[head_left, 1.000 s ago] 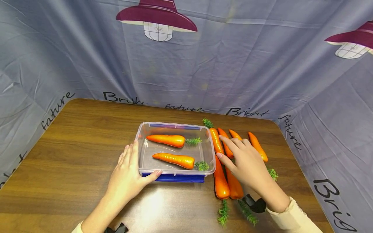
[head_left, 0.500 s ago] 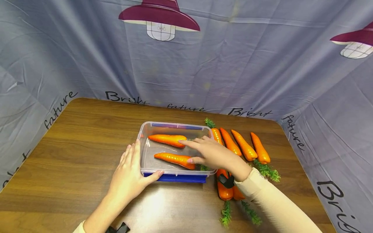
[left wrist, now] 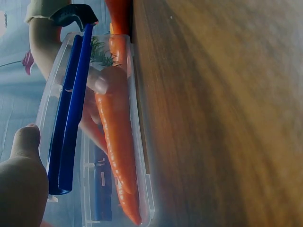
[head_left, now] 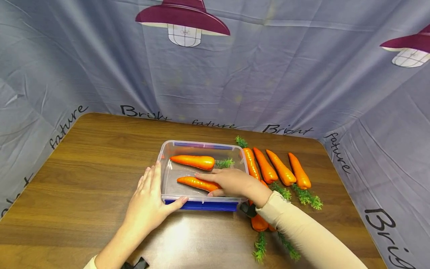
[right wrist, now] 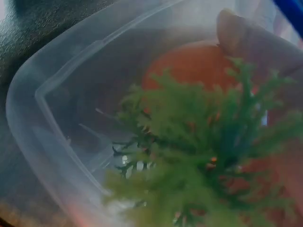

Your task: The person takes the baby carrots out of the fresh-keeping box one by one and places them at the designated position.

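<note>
A clear plastic box (head_left: 162, 172) with blue side latches stands mid-table. Inside lie two orange toy carrots with green tops: a far carrot (head_left: 193, 161) and a near carrot (head_left: 195, 182). My right hand (head_left: 235, 183) reaches into the box, thumb and fingers straddling the thick end of the near carrot and gripping it. In the left wrist view the thumb (left wrist: 100, 85) presses that carrot's side; the green top (right wrist: 189, 142) fills much of the right wrist view. My left hand (head_left: 146, 198) rests straight-fingered along the box's left wall, thumb at the front by the blue latch (head_left: 208, 205).
Right of the box lie several more carrots (head_left: 281, 168), tips mostly away from me. Others, like the front carrot (head_left: 259, 223), are partly hidden under the right forearm. A printed grey-blue curtain (head_left: 215, 74) surrounds the wooden table (head_left: 111, 149).
My right hand has moved left from over the loose carrots into the box and come down around the near carrot. The left hand has stayed on the box.
</note>
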Motion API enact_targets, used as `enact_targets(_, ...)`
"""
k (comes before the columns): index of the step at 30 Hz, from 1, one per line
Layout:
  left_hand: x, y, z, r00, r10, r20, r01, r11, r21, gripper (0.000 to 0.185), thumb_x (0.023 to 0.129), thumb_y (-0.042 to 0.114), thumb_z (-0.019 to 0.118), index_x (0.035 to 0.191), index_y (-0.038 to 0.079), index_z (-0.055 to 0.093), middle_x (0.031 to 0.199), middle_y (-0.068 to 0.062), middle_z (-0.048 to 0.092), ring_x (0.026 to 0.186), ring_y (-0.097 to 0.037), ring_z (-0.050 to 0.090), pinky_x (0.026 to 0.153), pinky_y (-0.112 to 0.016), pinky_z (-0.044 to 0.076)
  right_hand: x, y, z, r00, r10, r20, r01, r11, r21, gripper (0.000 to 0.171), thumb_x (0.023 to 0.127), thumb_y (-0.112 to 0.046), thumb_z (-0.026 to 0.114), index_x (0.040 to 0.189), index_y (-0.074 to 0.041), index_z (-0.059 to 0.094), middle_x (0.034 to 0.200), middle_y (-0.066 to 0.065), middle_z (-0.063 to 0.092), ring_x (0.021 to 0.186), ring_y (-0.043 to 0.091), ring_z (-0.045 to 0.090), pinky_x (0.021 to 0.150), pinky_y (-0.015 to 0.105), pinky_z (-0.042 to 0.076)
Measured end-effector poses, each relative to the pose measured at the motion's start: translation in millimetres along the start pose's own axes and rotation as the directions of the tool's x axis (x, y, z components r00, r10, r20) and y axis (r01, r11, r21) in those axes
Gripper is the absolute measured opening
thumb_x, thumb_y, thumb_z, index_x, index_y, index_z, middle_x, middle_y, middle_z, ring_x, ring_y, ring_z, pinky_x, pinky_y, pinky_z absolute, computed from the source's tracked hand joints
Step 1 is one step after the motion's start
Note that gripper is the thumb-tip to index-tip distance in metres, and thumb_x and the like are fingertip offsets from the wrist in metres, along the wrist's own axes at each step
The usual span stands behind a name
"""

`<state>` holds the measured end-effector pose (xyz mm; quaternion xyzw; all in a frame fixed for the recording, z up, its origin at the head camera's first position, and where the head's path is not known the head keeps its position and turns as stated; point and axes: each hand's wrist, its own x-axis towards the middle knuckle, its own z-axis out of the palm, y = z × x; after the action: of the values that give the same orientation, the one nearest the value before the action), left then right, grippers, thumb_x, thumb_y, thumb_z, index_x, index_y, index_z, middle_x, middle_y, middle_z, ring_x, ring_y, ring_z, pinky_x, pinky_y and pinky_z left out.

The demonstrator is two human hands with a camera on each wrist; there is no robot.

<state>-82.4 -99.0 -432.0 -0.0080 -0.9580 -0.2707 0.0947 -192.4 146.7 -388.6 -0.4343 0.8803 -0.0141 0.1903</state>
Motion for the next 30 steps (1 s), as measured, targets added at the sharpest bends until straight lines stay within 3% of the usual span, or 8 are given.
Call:
enact_targets(4,-0.2,1.3,-0.1,1.000,-0.010,0.016,0.010,1.000,0.000,0.125,0.072,0.081,0.064,0.160,0.008,0.013,0.155,-0.032,0.032,0.146,-0.046,0.030,0.120,-0.058,0.027,-1.0,-0.7,1.4,1.000,0.017,-0.002,-0.017,1.000,0.022,0.064,0.095,-0.045,0.062,0.153,-0.038,0.036,0.146,0.014,0.054,0.133,0.031,0.054,0.107,0.051,0.046)
enact_targets(9,-0.1,1.3,-0.1,1.000,0.001,0.006,-0.001,1.000,0.004,0.125,0.072,0.080,0.065,0.160,0.007,0.013,0.155,-0.032,0.033,0.146,-0.047,0.030,0.119,-0.058,0.027,-5.4,1.5,-1.3,0.993,-0.026,-0.116,0.028,1.000,0.011,0.056,0.101,-0.044,0.053,0.153,-0.036,0.037,0.117,0.000,0.059,0.103,0.020,0.057,0.092,0.040,0.051)
enact_targets(14,-0.4,0.3,0.5,1.000,0.016,-0.019,-0.016,1.000,0.006,0.126,0.071,0.078,0.068,0.159,0.006,0.015,0.153,-0.033,0.035,0.145,-0.047,0.032,0.118,-0.059,0.028,-15.2,0.9,-10.4,0.961,-0.030,-0.274,0.029,1.000,-0.010,0.055,0.102,-0.045,0.050,0.154,-0.037,0.034,0.101,-0.004,0.050,0.087,0.014,0.046,0.075,0.031,0.044)
enact_targets(20,0.0,0.1,1.3,0.999,0.028,-0.032,-0.028,1.000,0.013,0.126,0.071,0.079,0.068,0.159,0.006,0.015,0.152,-0.033,0.036,0.144,-0.048,0.033,0.118,-0.059,0.029,-40.8,-2.1,-23.0,0.922,0.022,-0.387,-0.022,1.000,0.005,0.057,0.101,-0.044,0.052,0.154,-0.037,0.033,0.090,-0.009,0.042,0.071,0.007,0.038,0.062,0.022,0.037)
enact_targets(23,0.0,0.2,1.5,0.999,0.031,-0.037,-0.030,0.999,0.013,0.126,0.070,0.078,0.068,0.159,0.007,0.015,0.152,-0.033,0.037,0.144,-0.047,0.034,0.118,-0.059,0.030,-57.1,-4.3,-26.5,0.912,0.079,-0.402,-0.071,0.997,0.035,0.057,0.101,-0.045,0.053,0.154,-0.038,0.033,0.091,-0.007,0.045,0.072,0.009,0.040,0.062,0.024,0.038)
enact_targets(26,-0.5,0.2,1.6,0.999,0.028,-0.041,-0.027,1.000,0.010,0.126,0.070,0.077,0.070,0.159,0.007,0.016,0.152,-0.032,0.037,0.144,-0.047,0.034,0.118,-0.059,0.030,-74.7,-6.8,-27.7,0.897,0.151,-0.414,-0.136,0.989,0.065,0.057,0.100,-0.049,0.052,0.154,-0.039,0.032,0.106,-0.003,0.055,0.088,0.014,0.053,0.070,0.030,0.047)
enact_targets(30,-0.6,0.1,1.1,0.999,0.022,-0.035,-0.022,1.000,0.006,0.125,0.070,0.077,0.070,0.159,0.007,0.015,0.152,-0.032,0.037,0.144,-0.047,0.034,0.118,-0.059,0.029,-98.5,-6.5,-24.0,0.855,0.224,-0.467,-0.203,0.975,0.095,0.059,0.099,-0.050,0.054,0.153,-0.037,0.035,0.108,-0.003,0.058,0.091,0.013,0.055,0.071,0.030,0.048)
